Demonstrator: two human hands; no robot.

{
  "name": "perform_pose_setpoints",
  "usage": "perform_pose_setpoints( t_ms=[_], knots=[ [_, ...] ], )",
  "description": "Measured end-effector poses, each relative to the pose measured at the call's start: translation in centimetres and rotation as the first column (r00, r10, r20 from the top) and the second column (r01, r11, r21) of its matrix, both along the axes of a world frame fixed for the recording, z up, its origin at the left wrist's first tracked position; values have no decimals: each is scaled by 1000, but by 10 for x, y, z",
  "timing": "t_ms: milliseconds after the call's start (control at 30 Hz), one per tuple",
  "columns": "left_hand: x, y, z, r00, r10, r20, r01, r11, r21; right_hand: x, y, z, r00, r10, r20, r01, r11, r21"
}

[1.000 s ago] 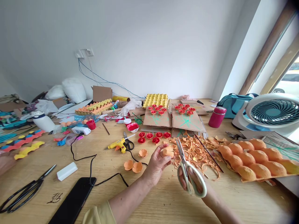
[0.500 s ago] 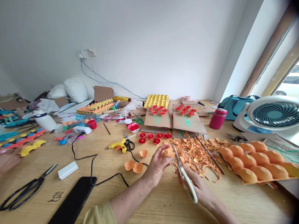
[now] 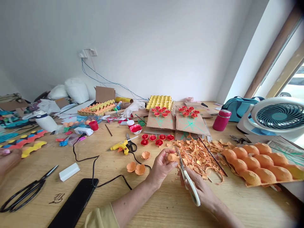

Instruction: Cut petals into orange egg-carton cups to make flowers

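Between the fingers and thumb of my left hand [image 3: 160, 167] is an orange egg-carton cup [image 3: 173, 157]. My right hand [image 3: 198, 185] grips white-handled scissors [image 3: 191, 186], their blades up against the right edge of the cup. Beyond the blades spreads a heap of orange carton scraps [image 3: 197, 155]. Left of my left hand lie a few cut orange petal cups [image 3: 140, 169]. Several red paper roses [image 3: 159, 143] sit just past my hands. A large orange egg tray [image 3: 258, 164] lies bottom-up to the right.
A yellow glue gun [image 3: 121, 146] with its black cord, a phone [image 3: 73, 202] and black scissors [image 3: 28, 191] are on the left. Cardboard panels with roses [image 3: 160, 122] lean at the back. A fan [image 3: 277, 115] and pink flask [image 3: 221, 120] stand right. Another person's hand [image 3: 9, 160] is far left.
The white-handled scissors have turned and come left against the cup, their blades closing. My left hand stays nearly in place. The other person's hand shifts slightly at far left.
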State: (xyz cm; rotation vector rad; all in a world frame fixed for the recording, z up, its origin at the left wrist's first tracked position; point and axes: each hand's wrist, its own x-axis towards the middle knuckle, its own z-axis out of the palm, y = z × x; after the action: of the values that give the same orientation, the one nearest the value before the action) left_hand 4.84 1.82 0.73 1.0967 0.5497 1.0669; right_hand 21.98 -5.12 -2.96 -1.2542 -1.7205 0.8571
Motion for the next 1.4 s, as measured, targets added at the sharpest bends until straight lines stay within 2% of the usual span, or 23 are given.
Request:
perform_pose_setpoints(
  t_ms=[100, 400, 767, 1067, 1233, 1400],
  knots=[
    [1, -2, -1, 1000, -2, -3, 2, 1000, -10, 2, 1, -2, 995, 79, 65, -80, 997, 11],
    [4, -8, -1, 1000, 3, -15, -3, 1000, -5, 4, 1, -6, 988, 111, 112, -118, 992, 54],
    [3, -8, 10, 999, -32, -7, 31, 996, -87, 5, 1, -7, 988, 72, 137, -86, 991, 98],
    [0, -5, 15, 998, -62, -32, 59, 995, -80, 4, -1, -6, 990, 88, 114, -98, 991, 88],
    [0, -3, 13, 998, -68, -3, 68, 995, -68, 4, 1, -8, 988, 128, 83, -134, 988, 81],
    [2, -5, 12, 999, -33, 0, 33, 998, -55, 5, 1, -11, 989, 126, 78, -132, 988, 78]
  ],
)
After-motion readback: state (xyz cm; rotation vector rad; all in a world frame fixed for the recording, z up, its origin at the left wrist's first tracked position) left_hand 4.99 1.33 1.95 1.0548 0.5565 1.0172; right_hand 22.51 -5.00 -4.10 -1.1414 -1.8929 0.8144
